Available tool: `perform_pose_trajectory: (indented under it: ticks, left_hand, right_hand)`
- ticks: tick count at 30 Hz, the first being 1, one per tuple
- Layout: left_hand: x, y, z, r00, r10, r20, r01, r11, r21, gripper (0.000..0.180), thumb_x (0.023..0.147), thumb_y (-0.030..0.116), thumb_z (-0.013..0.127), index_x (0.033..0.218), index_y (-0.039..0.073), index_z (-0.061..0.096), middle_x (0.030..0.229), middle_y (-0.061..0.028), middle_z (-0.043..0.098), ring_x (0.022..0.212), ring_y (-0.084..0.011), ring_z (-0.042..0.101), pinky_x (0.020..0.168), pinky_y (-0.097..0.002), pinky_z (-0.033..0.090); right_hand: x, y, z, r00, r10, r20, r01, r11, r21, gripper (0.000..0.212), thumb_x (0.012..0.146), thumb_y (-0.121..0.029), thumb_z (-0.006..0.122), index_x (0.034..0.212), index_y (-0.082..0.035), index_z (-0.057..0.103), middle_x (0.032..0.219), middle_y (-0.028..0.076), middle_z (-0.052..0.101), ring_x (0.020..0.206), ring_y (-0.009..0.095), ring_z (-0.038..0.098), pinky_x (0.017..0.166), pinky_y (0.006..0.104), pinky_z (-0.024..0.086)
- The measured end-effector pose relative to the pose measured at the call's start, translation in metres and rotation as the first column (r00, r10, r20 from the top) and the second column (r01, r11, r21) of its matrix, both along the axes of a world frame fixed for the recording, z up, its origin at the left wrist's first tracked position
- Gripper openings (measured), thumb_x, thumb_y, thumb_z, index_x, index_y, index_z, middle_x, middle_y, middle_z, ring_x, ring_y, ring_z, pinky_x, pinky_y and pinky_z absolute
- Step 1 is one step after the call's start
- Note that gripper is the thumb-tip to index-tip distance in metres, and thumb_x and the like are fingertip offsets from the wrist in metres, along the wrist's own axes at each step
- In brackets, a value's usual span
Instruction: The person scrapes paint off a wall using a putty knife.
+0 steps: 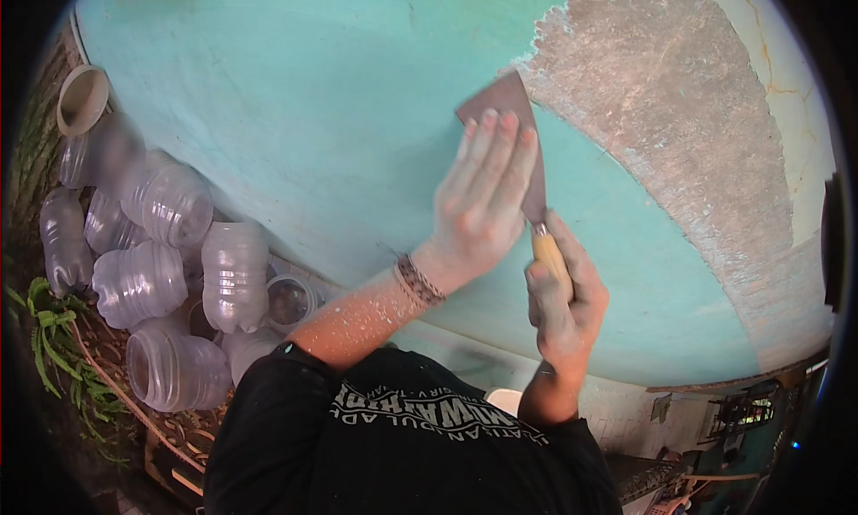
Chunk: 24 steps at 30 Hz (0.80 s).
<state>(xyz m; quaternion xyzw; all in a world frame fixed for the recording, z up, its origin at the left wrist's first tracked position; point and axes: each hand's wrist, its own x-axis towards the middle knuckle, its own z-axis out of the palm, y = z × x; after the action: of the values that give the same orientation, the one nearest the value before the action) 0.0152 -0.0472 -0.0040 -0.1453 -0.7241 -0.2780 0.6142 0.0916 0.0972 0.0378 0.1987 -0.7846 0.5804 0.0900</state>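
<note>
My right hand (567, 314) is closed round the pale wooden handle of a scraper (508, 93) with a wide, triangular metal blade. Dust whitens my left hand (478, 198), which lies flat along the blade with its fingers stretched out, touching it. The blade's broad edge points up against a turquoise painted wall (331, 104). One blade corner is at the ragged lower edge of the paint, beside a bare, rough grey-brown patch (652, 113). White flecks and a braided bracelet (418, 279) show on my left forearm.
Several cut clear plastic bottles (234, 274) are heaped at the left, below a beige pot (83, 100). A green fern (58, 345) grows beside the brown metal edge of their stand. At the far right is a cracked whitish wall section (778, 68). Cluttered items lie low at the right.
</note>
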Motion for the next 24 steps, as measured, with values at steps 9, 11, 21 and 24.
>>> perform_pose_trajectory:
  ticks: [9,11,21,24]
  left_hand:
    - [0.005,-0.005,0.002,0.999,0.007,0.051,-0.006,1.000,-0.016,0.057,0.073,-0.006,0.055,0.130,-0.009,0.053,0.140,-0.0281,0.046,0.130,-0.0438,0.045,0.105,-0.0531,0.041]
    - [0.006,-0.007,0.000,0.998,0.023,0.064,-0.021,0.999,-0.027,0.057,0.073,-0.005,0.056,0.130,-0.009,0.052,0.140,-0.0288,0.045,0.131,-0.0440,0.045,0.105,-0.0532,0.041]
    - [0.011,-0.011,0.000,0.989,0.090,0.114,-0.078,0.991,-0.106,0.058,0.074,-0.001,0.058,0.131,-0.011,0.050,0.139,-0.0300,0.045,0.128,-0.0452,0.046,0.104,-0.0522,0.042]
    - [0.013,-0.012,0.003,0.985,0.096,0.145,-0.073,0.985,-0.155,0.057,0.076,0.001,0.058,0.130,-0.012,0.050,0.139,-0.0305,0.045,0.128,-0.0455,0.047,0.103,-0.0518,0.043]
  right_hand:
    - [-0.005,0.002,-0.001,0.996,0.026,0.086,-0.021,0.998,-0.060,0.043,0.089,0.000,0.059,0.130,0.010,0.053,0.123,0.016,0.063,0.110,0.016,0.057,0.095,0.0279,0.044]
    - [-0.006,0.002,-0.002,0.983,0.045,0.178,-0.035,0.998,-0.061,0.043,0.089,0.000,0.059,0.130,0.010,0.052,0.123,0.015,0.063,0.109,0.016,0.057,0.094,0.0278,0.044]
    - [-0.007,0.001,0.001,0.990,0.090,0.111,-0.081,0.993,-0.084,0.044,0.089,-0.001,0.059,0.132,0.008,0.052,0.121,0.014,0.063,0.106,0.015,0.057,0.092,0.0265,0.045]
    - [-0.005,0.002,0.005,0.981,0.113,0.155,-0.098,0.990,-0.101,0.044,0.089,-0.001,0.059,0.132,0.008,0.052,0.121,0.014,0.064,0.106,0.015,0.057,0.093,0.0268,0.044]
